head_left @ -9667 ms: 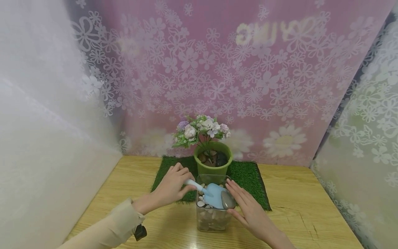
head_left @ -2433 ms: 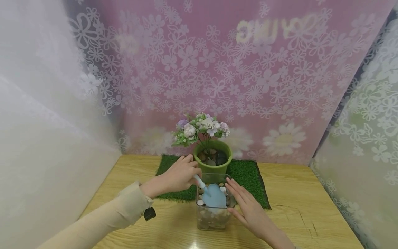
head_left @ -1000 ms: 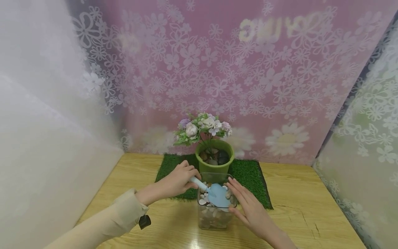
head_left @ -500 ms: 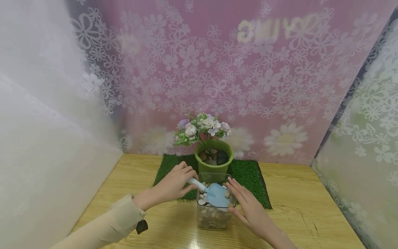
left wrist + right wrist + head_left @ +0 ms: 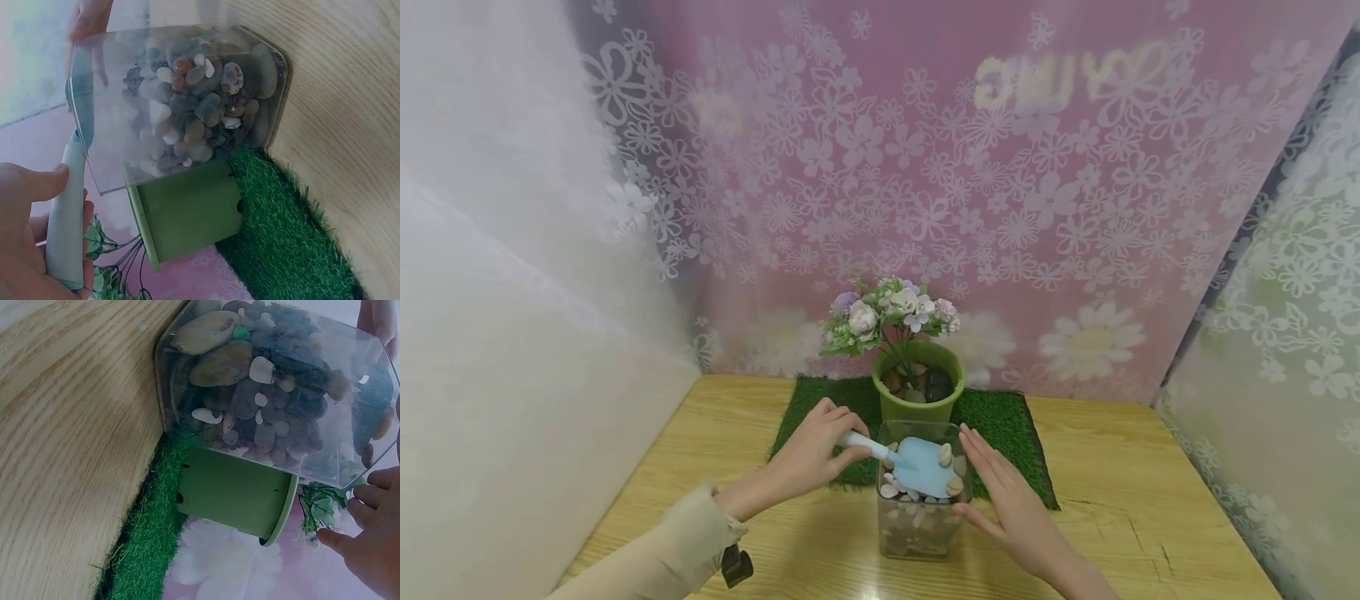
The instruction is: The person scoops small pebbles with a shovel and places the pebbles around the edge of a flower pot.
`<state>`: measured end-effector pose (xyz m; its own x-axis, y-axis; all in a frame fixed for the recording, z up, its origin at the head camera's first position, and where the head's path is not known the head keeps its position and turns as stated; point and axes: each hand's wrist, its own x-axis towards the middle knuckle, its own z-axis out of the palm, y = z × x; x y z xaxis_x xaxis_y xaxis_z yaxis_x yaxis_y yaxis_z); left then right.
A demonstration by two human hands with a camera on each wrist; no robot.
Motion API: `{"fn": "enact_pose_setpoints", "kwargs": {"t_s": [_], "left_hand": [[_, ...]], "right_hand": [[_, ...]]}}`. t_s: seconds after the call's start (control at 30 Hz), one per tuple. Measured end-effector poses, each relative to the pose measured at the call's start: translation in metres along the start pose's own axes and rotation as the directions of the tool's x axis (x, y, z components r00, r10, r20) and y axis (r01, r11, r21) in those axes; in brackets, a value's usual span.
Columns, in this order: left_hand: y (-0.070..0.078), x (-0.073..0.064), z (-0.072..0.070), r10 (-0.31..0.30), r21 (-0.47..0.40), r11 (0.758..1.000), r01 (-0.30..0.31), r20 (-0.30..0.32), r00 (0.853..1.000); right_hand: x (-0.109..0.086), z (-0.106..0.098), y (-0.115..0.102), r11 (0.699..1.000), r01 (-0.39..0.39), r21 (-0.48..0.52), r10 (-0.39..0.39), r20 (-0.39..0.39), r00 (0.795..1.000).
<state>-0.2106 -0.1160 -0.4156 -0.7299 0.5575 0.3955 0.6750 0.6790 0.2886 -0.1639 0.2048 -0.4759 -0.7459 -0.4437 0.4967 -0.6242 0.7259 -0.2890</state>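
Two stones (image 5: 945, 455) sit on the blue scoop (image 5: 917, 467) inside the clear box (image 5: 917, 540); left fingers (image 5: 845, 421) pinch the white handle (image 5: 877, 451) at nine o'clock, right fingers (image 5: 987, 458) stand straight at three (maybe to steady the box).

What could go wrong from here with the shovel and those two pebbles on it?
The two pebbles sit near the edge of the shovel's blue blade, so a tilt of the left hand might roll them off. The blade is close to the clear container's rim, so it could bump it on the way out. And the green flowerpot stands just behind, so a hasty swing might knock it.
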Motion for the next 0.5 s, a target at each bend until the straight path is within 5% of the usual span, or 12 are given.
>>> {"fn": "enact_pose_setpoints", "kwargs": {"t_s": [0.2, 0.5], "left_hand": [[-0.007, -0.009, -0.003, -0.010, -0.012, 1.000, 0.009, -0.061, 0.998], [-0.018, -0.017, -0.017, -0.035, -0.007, 0.999, 0.034, -0.144, 0.989]], "right_hand": [[0.000, 0.002, 0.001, 1.000, 0.010, 0.003, -0.010, 0.006, 1.000], [0.003, 0.005, 0.006, 0.990, 0.137, -0.039, -0.137, -0.001, 0.991]]}}
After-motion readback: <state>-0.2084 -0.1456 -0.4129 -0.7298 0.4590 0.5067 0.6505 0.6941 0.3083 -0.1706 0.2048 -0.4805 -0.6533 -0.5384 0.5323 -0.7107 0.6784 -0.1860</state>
